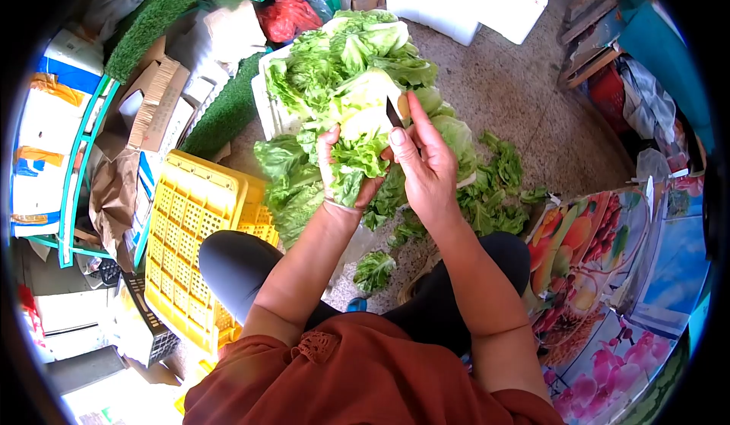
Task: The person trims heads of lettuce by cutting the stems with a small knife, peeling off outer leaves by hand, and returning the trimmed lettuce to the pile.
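My left hand [330, 159] is wrapped around the leafy part of a head of lettuce [360, 153], its pale base pointing away from me. In my right hand [426, 159] is a small knife [393, 113] with a dark blade, pressed by the thumb and lying close to the lettuce's base. The handle is mostly hidden in the palm. Just beyond both hands, a pile of lettuce heads [350, 52] fills a white crate [266, 113], of which only part of the side shows.
A yellow plastic crate [190, 235] stands on its side at the left. Loose lettuce leaves [494, 189] lie on the floor at the right, and one more leaf [374, 271] between my knees. White foam boxes [433, 3] are at the back. A fruit-printed panel [578, 258] stands at the right.
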Tool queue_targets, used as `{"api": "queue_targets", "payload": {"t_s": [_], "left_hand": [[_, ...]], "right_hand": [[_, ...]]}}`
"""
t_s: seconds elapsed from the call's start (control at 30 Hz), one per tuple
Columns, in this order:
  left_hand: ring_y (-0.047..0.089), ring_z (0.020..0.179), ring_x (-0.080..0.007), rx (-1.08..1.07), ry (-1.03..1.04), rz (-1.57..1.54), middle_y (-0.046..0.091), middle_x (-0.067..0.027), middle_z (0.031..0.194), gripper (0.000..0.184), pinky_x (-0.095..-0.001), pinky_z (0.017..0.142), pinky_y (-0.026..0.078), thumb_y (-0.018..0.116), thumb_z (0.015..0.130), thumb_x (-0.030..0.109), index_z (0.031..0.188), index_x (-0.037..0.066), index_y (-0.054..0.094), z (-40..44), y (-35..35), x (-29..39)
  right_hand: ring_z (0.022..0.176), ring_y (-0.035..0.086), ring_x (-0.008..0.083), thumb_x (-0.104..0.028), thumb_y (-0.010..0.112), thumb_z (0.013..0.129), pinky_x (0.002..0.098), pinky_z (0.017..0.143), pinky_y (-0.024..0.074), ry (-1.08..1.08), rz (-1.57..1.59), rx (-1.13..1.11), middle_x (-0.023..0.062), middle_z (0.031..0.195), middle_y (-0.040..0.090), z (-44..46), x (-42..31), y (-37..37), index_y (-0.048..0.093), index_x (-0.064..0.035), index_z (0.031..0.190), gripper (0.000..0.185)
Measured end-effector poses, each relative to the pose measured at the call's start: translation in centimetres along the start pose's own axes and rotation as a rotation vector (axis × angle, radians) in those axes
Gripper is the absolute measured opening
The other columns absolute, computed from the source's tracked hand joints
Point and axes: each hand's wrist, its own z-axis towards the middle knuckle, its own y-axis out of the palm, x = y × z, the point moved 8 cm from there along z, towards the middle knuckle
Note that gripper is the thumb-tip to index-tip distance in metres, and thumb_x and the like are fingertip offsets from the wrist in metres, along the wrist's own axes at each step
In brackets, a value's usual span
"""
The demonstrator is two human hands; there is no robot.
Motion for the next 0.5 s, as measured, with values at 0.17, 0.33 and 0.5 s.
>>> {"api": "queue_targets", "payload": {"t_s": [0.17,0.33,0.5], "left_hand": [[0.061,0.077,-0.0213,-0.055,-0.082,-0.095,0.062,-0.008,0.099,0.05,-0.0302,0.058,0.05,0.054,0.072,0.035,0.115,0.008,0.051,-0.2,0.1,-0.2],[0.061,0.066,-0.022,-0.088,-0.105,-0.01,0.064,-0.0096,0.091,0.046,-0.0296,0.05,0.05,0.053,0.073,0.034,0.109,0.007,0.054,-0.5,0.6,-0.5],[0.062,0.076,-0.0238,0.017,-0.088,-0.05,0.062,-0.0103,0.098,0.049,-0.0326,0.05,0.051,0.054,0.073,0.034,0.113,0.006,0.05,-0.9,0.2,-0.5]], "right_hand": [[0.078,0.048,0.0049,-0.012,0.053,0.089,0.0174,0.07,0.0394,-0.015,-0.003,-0.006,-0.001,0.088,0.053,0.2,-1.1,-0.2,0.038,0.0014,0.13,0.045],[0.091,0.05,0.0057,-0.01,0.052,0.089,0.0172,0.078,0.0387,-0.079,-0.056,0.023,0.0053,0.112,0.056,0.6,-1.1,-1.5,0.046,0.0018,0.123,0.037],[0.081,0.054,0.0064,-0.01,0.051,0.089,0.0193,0.07,0.0436,-0.192,-0.123,0.063,0.0051,0.099,0.061,0.8,-1.7,-2.4,0.052,0.0008,0.118,0.031]]}}
